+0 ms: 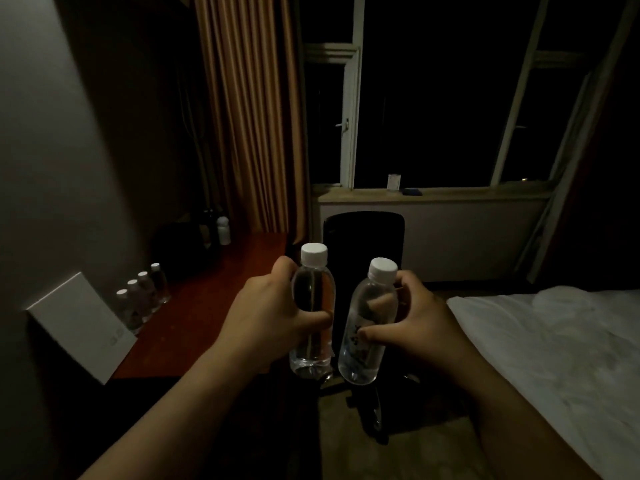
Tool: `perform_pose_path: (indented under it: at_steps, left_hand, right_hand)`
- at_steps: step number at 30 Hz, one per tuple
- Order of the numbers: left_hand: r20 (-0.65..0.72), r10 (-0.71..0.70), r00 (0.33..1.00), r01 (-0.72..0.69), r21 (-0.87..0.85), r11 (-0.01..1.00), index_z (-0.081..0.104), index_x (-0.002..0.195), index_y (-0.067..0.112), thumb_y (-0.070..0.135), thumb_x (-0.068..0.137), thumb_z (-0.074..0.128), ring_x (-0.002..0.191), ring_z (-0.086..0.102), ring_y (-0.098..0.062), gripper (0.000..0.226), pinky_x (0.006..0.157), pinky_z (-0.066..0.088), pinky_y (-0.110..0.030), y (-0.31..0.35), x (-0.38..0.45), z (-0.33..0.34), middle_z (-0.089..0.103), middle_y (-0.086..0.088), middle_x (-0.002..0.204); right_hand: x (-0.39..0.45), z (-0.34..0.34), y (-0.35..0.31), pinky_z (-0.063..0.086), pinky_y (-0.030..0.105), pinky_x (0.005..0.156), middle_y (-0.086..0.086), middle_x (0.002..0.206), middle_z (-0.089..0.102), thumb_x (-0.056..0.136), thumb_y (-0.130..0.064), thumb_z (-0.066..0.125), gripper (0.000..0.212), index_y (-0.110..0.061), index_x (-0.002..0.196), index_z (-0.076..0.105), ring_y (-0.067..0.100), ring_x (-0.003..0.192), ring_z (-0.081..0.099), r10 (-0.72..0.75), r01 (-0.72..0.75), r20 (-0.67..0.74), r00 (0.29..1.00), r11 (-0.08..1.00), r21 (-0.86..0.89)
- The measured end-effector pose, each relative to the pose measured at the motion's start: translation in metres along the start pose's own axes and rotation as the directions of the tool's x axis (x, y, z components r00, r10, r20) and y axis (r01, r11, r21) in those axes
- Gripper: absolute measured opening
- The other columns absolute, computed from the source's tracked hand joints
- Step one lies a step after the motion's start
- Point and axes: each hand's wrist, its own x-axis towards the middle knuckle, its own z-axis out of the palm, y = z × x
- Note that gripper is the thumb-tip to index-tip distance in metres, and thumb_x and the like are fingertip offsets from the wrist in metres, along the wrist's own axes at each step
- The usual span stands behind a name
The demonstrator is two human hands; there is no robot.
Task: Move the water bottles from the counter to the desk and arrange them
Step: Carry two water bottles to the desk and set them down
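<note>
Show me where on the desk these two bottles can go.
Bare desk lies between the row of four bottles by the wall and the front edge, toward the curtain. Crowded: the far corner with dark items and the white box.

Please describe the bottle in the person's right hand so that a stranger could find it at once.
Start at the black chair under the window. In front of it two hands hold clear, white-capped bottles. The right hand grips the tilted bottle, which bears dark print, while the left hand's bottle stands upright.

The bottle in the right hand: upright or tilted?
Tilted. The bottle in the right hand leans, cap toward the upper right, base toward the lower left; the right hand grips its middle.
</note>
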Motion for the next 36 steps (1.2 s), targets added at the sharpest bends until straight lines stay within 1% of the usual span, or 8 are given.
perform_pose_path:
  at_steps: [3,8,11,14,18,27,33,36]
  left_hand:
    - [-0.012,-0.021,1.000,0.022,0.041,0.999,0.042,0.111,0.031,0.043,0.070,0.081,0.093,0.061,-0.004,0.057,0.076,0.057,-0.023,-0.034,0.057,0.018,0.056,0.014,0.102]
    - [-0.084,-0.145,0.986,0.153,0.098,0.983,0.043,0.113,0.029,0.046,0.068,0.078,0.096,0.063,-0.009,0.060,0.082,0.058,-0.034,-0.086,0.147,0.053,0.062,0.006,0.109]
    - [-0.165,-0.238,0.957,0.261,0.133,0.956,0.041,0.112,0.032,0.046,0.069,0.080,0.093,0.062,-0.007,0.060,0.081,0.058,-0.031,-0.113,0.199,0.070,0.062,0.007,0.109]
    - [-0.265,-0.332,0.905,0.375,0.132,0.918,0.041,0.108,0.033,0.047,0.068,0.081,0.088,0.063,-0.006,0.058,0.076,0.058,-0.033,-0.134,0.241,0.082,0.063,0.009,0.101]
    - [-0.372,-0.429,0.823,0.506,0.137,0.852,0.042,0.105,0.031,0.051,0.064,0.080,0.081,0.063,-0.007,0.059,0.071,0.058,-0.035,-0.163,0.279,0.092,0.063,0.009,0.092]
    - [-0.537,-0.535,0.653,0.702,0.162,0.693,0.039,0.100,0.033,0.061,0.057,0.070,0.076,0.063,-0.008,0.059,0.068,0.057,-0.035,-0.258,0.328,0.083,0.063,0.010,0.087]
    - [-0.597,-0.579,0.555,0.767,0.099,0.634,0.042,0.104,0.032,0.055,0.062,0.078,0.080,0.064,-0.008,0.060,0.073,0.059,-0.036,-0.337,0.366,0.071,0.064,0.011,0.091]
    - [-0.613,-0.599,0.515,0.796,0.083,0.599,0.043,0.104,0.030,0.053,0.062,0.079,0.083,0.066,-0.013,0.060,0.074,0.058,-0.040,-0.370,0.384,0.063,0.066,0.008,0.093]
  right_hand:
    - [0.071,0.012,0.024,0.054,0.020,0.072,-0.012,0.103,0.067,0.063,-0.023,0.089,0.067,-0.043,0.113,0.049,0.001,0.091,0.066,-0.009,0.009,0.031,0.999,1.000,0.002]
    - [0.201,0.025,0.065,0.057,0.034,0.085,-0.009,0.106,0.066,0.062,-0.021,0.090,0.069,-0.040,0.114,0.049,0.006,0.098,0.064,-0.060,0.060,0.159,0.985,0.998,0.008]
    - [0.281,0.033,0.079,0.056,0.036,0.087,-0.010,0.109,0.065,0.063,-0.022,0.090,0.070,-0.038,0.117,0.049,0.008,0.101,0.064,-0.127,0.127,0.245,0.961,0.992,0.015]
    - [0.352,0.044,0.091,0.055,0.028,0.083,-0.012,0.111,0.063,0.061,-0.025,0.090,0.073,-0.038,0.119,0.047,0.007,0.101,0.063,-0.191,0.200,0.346,0.918,0.980,0.011]
    - [0.432,0.069,0.100,0.046,0.013,0.068,-0.018,0.103,0.060,0.062,-0.028,0.089,0.071,-0.043,0.115,0.045,-0.004,0.089,0.059,-0.272,0.282,0.476,0.836,0.958,0.052]
    - [0.559,0.171,0.107,0.058,0.028,0.077,-0.012,0.105,0.064,0.062,-0.030,0.087,0.067,-0.040,0.113,0.044,0.004,0.095,0.064,-0.384,0.376,0.606,0.697,0.915,0.147]
    - [0.630,0.250,0.102,0.059,0.029,0.076,-0.011,0.103,0.066,0.059,-0.032,0.087,0.067,-0.042,0.108,0.043,0.003,0.092,0.065,-0.414,0.412,0.647,0.640,0.896,0.165]
    - [0.659,0.282,0.096,0.054,0.021,0.071,-0.014,0.101,0.064,0.061,-0.030,0.087,0.067,-0.041,0.109,0.043,0.000,0.090,0.063,-0.430,0.427,0.653,0.623,0.887,0.176]
